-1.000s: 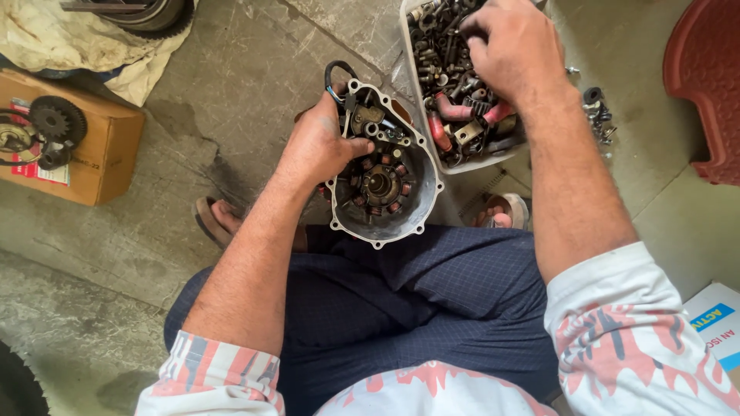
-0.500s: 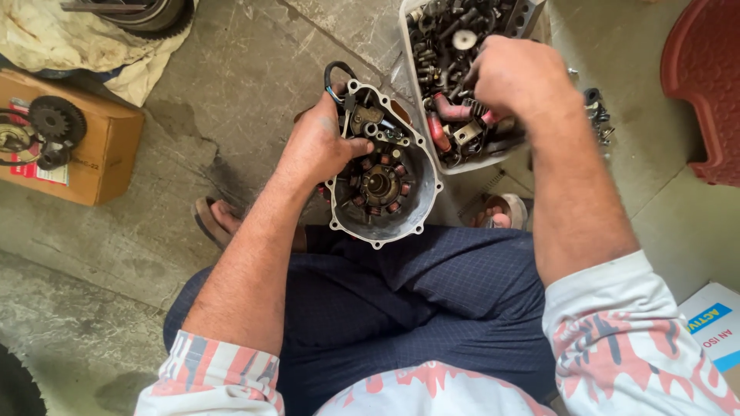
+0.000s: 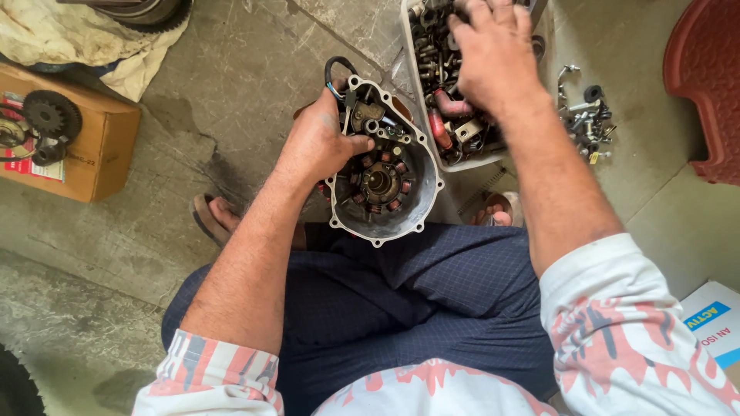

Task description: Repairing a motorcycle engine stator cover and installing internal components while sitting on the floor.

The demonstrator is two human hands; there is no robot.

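Engine side cover [image 3: 385, 181], grey cast metal w/ copper stator coils in its bowl, sits over the person's lap — taking it as landmark. Left hand [image 3: 320, 146] grips its left rim, thumb hooked inside near the coils; same hold as a sec ago, cover hasn't shifted.

Change: right hand [image 3: 493, 58] was curled lower down in the white parts tray [image 3: 416, 100] half a sec ago; now it's further up the tray, fingers spread flat over the bolts & fittings. Can't tell if anything's pinched under the palm. Reads as ongoing rummaging, nothing picked out yet.

Tray is right of & above the cover, touching its rim. Red plastic chair [image 3: 705, 92] far right. Brown cardboard box [image 3: 85, 135] far left, dark sprocket gears [image 3: 50, 115] on top, small red-white label on its face. White-blue carton [image 3: 713, 327] lower right, corner only. Loose small hardware [image 3: 586, 115] on floor right of tray.
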